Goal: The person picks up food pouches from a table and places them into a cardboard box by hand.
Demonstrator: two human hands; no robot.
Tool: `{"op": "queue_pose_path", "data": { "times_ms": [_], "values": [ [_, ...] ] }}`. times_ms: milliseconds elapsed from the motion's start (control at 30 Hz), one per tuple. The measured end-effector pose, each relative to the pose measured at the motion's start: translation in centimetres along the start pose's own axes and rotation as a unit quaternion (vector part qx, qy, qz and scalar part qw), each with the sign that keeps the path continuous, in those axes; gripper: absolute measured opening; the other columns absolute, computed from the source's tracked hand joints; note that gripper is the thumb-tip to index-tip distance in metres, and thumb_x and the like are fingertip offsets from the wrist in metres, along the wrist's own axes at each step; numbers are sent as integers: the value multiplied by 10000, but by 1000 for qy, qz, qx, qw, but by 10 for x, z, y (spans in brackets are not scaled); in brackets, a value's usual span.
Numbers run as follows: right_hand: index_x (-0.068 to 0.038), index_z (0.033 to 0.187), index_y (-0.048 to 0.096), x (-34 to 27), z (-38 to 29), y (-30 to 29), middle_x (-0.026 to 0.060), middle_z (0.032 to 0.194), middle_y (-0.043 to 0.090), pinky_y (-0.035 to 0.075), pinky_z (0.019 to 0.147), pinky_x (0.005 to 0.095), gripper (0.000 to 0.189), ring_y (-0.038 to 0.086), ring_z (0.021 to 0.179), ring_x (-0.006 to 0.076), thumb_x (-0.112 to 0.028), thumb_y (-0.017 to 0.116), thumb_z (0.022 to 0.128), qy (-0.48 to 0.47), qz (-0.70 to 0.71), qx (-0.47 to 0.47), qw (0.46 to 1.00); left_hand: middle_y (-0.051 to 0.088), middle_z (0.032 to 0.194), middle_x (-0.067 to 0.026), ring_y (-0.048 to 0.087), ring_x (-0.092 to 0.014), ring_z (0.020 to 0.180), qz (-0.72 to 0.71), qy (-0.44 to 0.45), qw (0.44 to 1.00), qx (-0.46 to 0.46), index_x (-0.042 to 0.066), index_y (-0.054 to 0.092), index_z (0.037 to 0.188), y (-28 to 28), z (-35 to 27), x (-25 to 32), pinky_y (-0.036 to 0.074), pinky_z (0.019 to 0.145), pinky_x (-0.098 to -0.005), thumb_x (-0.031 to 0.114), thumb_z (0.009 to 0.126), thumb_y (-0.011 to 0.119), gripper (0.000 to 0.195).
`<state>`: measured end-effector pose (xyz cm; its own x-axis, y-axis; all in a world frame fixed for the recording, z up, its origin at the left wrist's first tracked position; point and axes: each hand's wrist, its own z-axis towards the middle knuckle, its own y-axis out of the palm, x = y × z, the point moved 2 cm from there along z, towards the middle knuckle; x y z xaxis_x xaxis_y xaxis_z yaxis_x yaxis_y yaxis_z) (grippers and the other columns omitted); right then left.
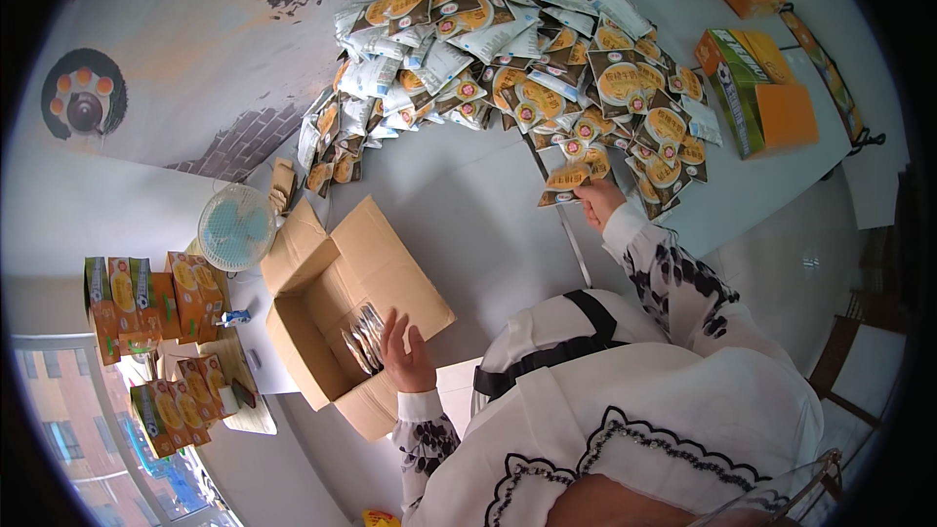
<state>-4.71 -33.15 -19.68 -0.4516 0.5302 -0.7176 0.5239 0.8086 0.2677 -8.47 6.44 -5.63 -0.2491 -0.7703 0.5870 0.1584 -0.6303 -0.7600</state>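
Note:
My right hand point(602, 203) grips a brown and orange printed pouch point(568, 177) by its edge, at the front of the heap. Beyond it spreads a large pile of sealed pouches point(538, 99), some brown face up, others showing their white backs. To the left stands an open cardboard box point(301, 337) with its flaps folded out. Several pouches point(364, 340) stand on edge in a row inside it. My left hand point(407, 355) is over the box's near side, fingers apart, beside the row; it holds nothing that I can see.
A small fan point(236, 228) stands behind the box. Orange printed cartons point(196, 293) are stacked on a side table at the left. More cartons point(761, 99) sit at the table's right end. The grey tabletop point(476, 190) has a dark seam.

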Motion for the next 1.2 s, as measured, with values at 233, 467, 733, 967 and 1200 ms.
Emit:
{"op": "queue_pose_path", "data": {
  "times_ms": [233,467,733,967,1200],
  "values": [
    [-44,885,550,-47,-139,80,-3,656,514,318,424,201,155,406,471,46,-191,594,910,-43,-102,-235,966,570,1223,-154,588,-249,1073,-624,-296,677,-253,-32,407,1324,57,14,37,473,930,-373,403,982,435,553],
    [-28,871,559,-58,-181,115,7,729,554,409,559,244,262,486,634,75,-257,685,854,-215,-307,-316,872,571,1200,-137,586,-240,1078,-688,-235,655,-204,36,466,1225,36,42,97,492,921,-384,195,939,556,340],
    [13,1077,580,-85,-202,144,64,957,660,492,732,281,310,603,838,108,-184,664,853,-251,-216,-328,885,576,1135,-48,563,-129,994,-623,-134,742,-208,28,451,1226,25,20,108,456,889,-284,161,946,561,329],
    [6,935,618,-79,-210,147,86,800,637,469,655,298,206,592,703,165,-194,590,897,-277,-162,-291,901,594,1075,-60,569,-131,939,-556,-60,814,-157,6,475,1184,23,14,108,458,832,-269,171,935,583,318],
    [-1,776,561,-87,-214,143,96,635,529,394,537,318,321,486,574,141,-256,503,961,-371,-206,-241,873,612,1026,-91,584,-151,893,-494,-7,858,-140,-11,501,1139,26,11,106,466,793,-276,170,912,617,313]
  ]
}}
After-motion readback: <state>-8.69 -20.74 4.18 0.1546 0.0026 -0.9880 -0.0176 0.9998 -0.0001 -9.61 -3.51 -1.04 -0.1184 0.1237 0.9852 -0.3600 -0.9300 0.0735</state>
